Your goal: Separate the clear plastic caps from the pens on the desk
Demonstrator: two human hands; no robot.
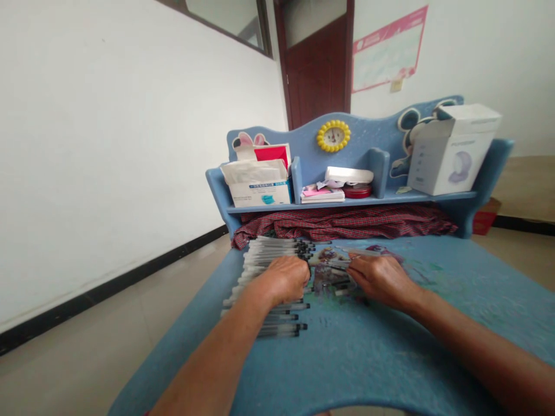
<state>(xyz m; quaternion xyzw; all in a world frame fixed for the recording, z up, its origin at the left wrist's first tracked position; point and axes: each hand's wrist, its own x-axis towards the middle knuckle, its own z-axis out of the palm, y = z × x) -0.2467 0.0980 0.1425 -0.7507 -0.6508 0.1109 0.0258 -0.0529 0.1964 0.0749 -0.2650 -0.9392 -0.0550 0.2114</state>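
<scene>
Clear-barrelled pens with black ends (281, 330) lie side by side in a long row on the blue desk. Over the middle of this row is my left hand (288, 277), its fingers curled closed; a bit of something dark shows at the fingertips, but I cannot make out what they grip. To the right, my right hand (381, 279) pinches a slim pen (336, 266) that points toward the left hand. More loose pens (342, 287) lie beneath and beside the right fingers, partly hidden and blurred.
A checked cloth (347, 222) is bunched along the back of the desk (390, 358). Above it, a blue shelf (264, 208) bears a mask box (260, 193), papers (323, 196), a white case (349, 175) and a large white box (453, 153). A wall stands at the left.
</scene>
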